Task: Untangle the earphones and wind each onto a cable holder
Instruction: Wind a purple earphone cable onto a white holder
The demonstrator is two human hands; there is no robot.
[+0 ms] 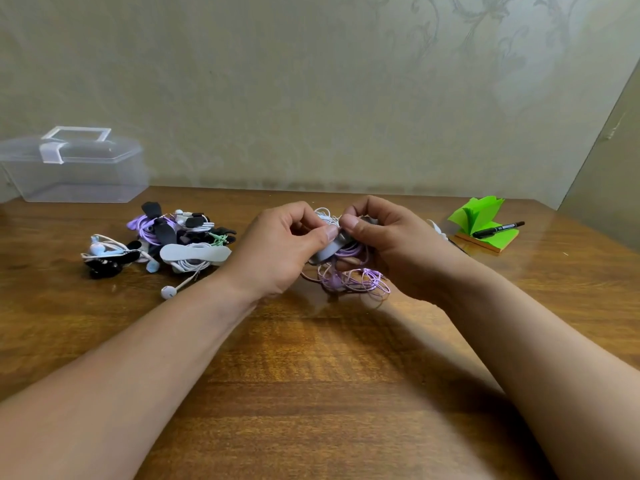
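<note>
Both hands meet over the middle of the wooden table (311, 358). My left hand (277, 247) pinches a grey cable holder (325, 252) with thumb and fingers. My right hand (381, 237) grips the same holder and the cable at its top. Purple earphones (360, 280) hang from the holder in loose tangled loops that touch the table. White cable (325, 214) shows above the thumbs. To the left lies a pile of earphones on holders (180, 237), black, white, grey and purple, with one white earbud (168, 292) trailing out toward me.
A clear plastic box with a lid (72, 168) stands at the back left against the wall. At the right lie a green sticky-note block (485, 223) and a black marker (498, 229) on it. Another white piece (437, 228) shows behind my right hand.
</note>
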